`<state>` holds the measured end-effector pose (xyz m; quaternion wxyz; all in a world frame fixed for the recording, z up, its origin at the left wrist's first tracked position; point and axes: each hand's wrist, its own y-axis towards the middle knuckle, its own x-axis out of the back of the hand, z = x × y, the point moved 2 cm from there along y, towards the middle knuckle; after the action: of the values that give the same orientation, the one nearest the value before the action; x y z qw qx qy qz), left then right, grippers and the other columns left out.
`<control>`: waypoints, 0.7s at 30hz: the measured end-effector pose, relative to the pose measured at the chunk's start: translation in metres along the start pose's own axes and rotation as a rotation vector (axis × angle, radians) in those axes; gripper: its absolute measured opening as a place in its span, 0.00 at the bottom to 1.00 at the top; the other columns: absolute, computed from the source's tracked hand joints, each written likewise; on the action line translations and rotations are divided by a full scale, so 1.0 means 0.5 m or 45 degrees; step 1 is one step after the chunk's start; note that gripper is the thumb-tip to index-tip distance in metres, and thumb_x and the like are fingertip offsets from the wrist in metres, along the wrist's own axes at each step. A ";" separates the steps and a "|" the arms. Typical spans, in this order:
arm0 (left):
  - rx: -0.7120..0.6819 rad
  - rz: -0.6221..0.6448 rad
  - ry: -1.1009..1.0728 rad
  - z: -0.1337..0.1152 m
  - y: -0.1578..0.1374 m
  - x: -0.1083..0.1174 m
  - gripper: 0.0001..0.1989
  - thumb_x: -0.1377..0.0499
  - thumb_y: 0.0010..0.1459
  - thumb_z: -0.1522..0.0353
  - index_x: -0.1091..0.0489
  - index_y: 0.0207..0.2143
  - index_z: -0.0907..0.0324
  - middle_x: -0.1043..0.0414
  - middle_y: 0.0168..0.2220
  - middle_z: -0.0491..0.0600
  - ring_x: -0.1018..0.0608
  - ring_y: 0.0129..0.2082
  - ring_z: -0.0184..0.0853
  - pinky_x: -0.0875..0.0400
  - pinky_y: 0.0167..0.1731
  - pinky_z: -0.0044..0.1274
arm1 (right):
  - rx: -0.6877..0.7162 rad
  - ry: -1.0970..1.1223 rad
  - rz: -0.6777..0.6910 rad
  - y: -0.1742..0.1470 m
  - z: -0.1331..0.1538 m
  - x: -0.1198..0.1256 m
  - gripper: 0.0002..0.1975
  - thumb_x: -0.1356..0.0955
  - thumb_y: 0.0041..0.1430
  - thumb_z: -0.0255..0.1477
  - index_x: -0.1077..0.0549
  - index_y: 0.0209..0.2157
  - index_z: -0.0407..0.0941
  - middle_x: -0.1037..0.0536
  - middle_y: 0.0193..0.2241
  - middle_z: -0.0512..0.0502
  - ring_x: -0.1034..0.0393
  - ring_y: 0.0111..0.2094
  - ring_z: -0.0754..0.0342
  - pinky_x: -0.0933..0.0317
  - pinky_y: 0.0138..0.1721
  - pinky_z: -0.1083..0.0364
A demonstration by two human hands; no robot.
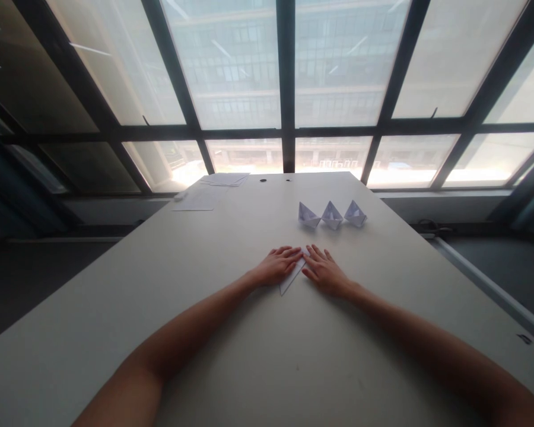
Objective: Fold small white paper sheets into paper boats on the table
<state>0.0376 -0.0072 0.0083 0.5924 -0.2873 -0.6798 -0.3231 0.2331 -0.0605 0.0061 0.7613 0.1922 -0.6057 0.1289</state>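
Observation:
A folded piece of white paper [292, 279] lies on the white table [231, 350], its pointed corner toward me. My left hand [279, 264] rests flat over its left part, fingers stretched out and covering much of it. My right hand [324, 270] lies at the paper's right edge with fingers spread, the fingertips near or on its upper end. Neither hand grips the paper. How the covered part is folded cannot be seen.
Three folded paper boats [332, 216] stand in a row beyond my right hand. Flat white paper sheets [225, 179] lie at the far left of the table, with another sheet [193, 201] nearer. Tall windows [242, 65] rise behind the table's far edge.

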 end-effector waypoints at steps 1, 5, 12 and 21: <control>0.015 -0.014 0.003 0.000 -0.001 -0.001 0.25 0.61 0.72 0.60 0.49 0.69 0.50 0.48 0.69 0.47 0.43 0.67 0.41 0.48 0.62 0.36 | 0.025 0.008 -0.006 -0.005 0.012 0.002 0.33 0.46 0.70 0.44 0.47 0.68 0.39 0.54 0.70 0.35 0.67 0.71 0.44 0.66 0.67 0.40; 0.074 -0.062 0.029 -0.002 -0.005 -0.008 0.25 0.60 0.71 0.62 0.47 0.68 0.52 0.48 0.69 0.48 0.44 0.67 0.43 0.50 0.63 0.38 | 0.203 0.043 -0.065 -0.025 0.063 0.015 0.30 0.42 0.69 0.42 0.42 0.66 0.40 0.54 0.70 0.34 0.70 0.71 0.43 0.67 0.67 0.40; 0.041 0.045 0.023 0.006 -0.010 -0.009 0.31 0.52 0.68 0.57 0.54 0.70 0.53 0.53 0.70 0.51 0.49 0.69 0.46 0.54 0.64 0.41 | 0.501 0.154 0.013 -0.049 0.112 0.035 0.23 0.36 0.66 0.41 0.30 0.59 0.49 0.59 0.71 0.44 0.72 0.71 0.43 0.70 0.68 0.40; -0.013 0.128 0.008 0.018 -0.015 -0.012 0.33 0.54 0.69 0.57 0.62 0.71 0.53 0.62 0.72 0.50 0.59 0.71 0.42 0.65 0.65 0.45 | 0.653 0.259 0.153 -0.056 0.119 0.045 0.26 0.36 0.66 0.43 0.37 0.64 0.54 0.66 0.71 0.48 0.72 0.71 0.44 0.75 0.68 0.41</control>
<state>0.0268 -0.0050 0.0007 0.6086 -0.3231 -0.6609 -0.2973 0.1984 -0.1133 0.0357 0.7356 0.3283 -0.4843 0.3415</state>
